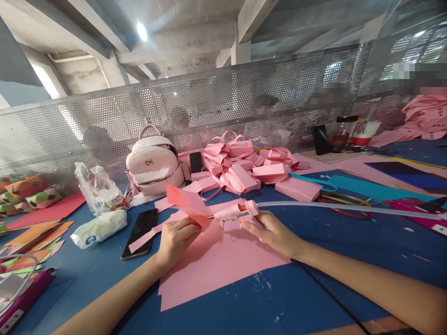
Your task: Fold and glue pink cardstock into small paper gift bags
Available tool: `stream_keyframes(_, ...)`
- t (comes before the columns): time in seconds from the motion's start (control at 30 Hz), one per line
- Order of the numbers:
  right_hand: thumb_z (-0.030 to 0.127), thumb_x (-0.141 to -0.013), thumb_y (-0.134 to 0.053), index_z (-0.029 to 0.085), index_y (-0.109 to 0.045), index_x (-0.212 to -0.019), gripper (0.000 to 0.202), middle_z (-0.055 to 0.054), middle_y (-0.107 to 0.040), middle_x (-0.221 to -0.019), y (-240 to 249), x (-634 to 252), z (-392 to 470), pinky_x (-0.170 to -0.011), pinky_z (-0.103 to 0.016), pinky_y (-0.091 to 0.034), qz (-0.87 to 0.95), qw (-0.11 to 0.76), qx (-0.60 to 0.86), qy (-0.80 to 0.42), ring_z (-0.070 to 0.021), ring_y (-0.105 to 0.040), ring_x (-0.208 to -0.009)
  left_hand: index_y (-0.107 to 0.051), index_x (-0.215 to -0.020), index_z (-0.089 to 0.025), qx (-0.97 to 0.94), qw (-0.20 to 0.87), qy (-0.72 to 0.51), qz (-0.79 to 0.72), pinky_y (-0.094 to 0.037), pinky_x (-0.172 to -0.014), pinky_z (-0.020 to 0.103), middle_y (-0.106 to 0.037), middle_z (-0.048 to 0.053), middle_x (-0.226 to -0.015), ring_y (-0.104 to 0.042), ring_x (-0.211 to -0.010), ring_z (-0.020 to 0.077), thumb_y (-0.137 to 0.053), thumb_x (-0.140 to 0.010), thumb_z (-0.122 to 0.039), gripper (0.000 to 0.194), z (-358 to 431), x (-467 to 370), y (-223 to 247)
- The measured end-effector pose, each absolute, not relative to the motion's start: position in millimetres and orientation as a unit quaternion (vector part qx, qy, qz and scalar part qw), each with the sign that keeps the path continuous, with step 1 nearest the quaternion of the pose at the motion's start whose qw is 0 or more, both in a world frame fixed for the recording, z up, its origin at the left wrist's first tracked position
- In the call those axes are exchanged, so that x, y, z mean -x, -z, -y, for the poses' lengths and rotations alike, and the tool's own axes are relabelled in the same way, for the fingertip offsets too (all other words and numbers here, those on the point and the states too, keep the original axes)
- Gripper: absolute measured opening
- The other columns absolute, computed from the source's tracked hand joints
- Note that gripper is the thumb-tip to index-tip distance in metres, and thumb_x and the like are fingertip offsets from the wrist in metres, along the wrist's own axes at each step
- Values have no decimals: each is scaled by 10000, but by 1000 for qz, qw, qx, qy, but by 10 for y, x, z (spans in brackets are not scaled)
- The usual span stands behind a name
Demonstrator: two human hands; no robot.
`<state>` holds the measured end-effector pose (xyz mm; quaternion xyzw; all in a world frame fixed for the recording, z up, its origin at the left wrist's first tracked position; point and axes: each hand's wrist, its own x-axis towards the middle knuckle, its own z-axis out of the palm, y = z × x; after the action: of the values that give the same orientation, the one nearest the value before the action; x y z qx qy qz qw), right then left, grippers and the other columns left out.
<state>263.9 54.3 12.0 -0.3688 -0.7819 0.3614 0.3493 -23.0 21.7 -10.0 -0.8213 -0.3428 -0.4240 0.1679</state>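
Head view: the join between glue gun point(233, 212) and folded pink paper point(186, 202) is hard for us to make out, the nozzle's tip meeting or nearly meeting the paper near our left fingers. Our left thumb is mostly hidden behind its own hand, and both forearms are cut off by the frame. Behind the perforated metal screen point(209, 97), people show only as blurred shapes.

Our left hand point(178, 239) reaches up from the lower left, fingers curled and pinching the folded pink paper above the pink sheets point(223, 260) on the blue worktop point(244, 307). Our right hand point(267, 229) comes in from the lower right, closed round the glue gun's handle, its nozzle pointing left. A clear glue stick point(331, 208) runs out of the gun's back. Pink paper boxes point(240, 170) lie piled beyond, beside the backpack point(153, 165).
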Motion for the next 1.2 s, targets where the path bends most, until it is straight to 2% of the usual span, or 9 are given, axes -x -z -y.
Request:
stream_keyframes(0.3,631,-879,-542,176,-549,-688,493,32,-419,-595,-95,-2630,-528,-451,-232,-338,775,326,349,-413,-129,-435,-547,-684,-696,-190,809,194,446,330,-456,-474,205,-721,17,-635,-632,-503,108,-527,-995,-233,340,-230,223,117)
stream_keyframes(0.73,691,-850,-556,173,-554,-694,541,28,-458,-602,-105,-2633,-510,-444,-231,-344,763,327,327,-452,-116,-439,-517,-700,-716,-197,809,201,441,331,-469,-479,212,-738,28,-672,-641,-515,112,-514,-1008,-272,354,-232,225,145)
stream_keyframes(1.2,683,-875,-542,170,-559,-723,535,35,-444,-614,-104,-2630,-501,-429,-219,-323,759,323,311,-472,-101,-423,-503,-690,-727,-185,810,191,448,326,-475,-503,224,-727,30,-699,-642,-549,119,-544,-994,-234,308,-230,215,139)
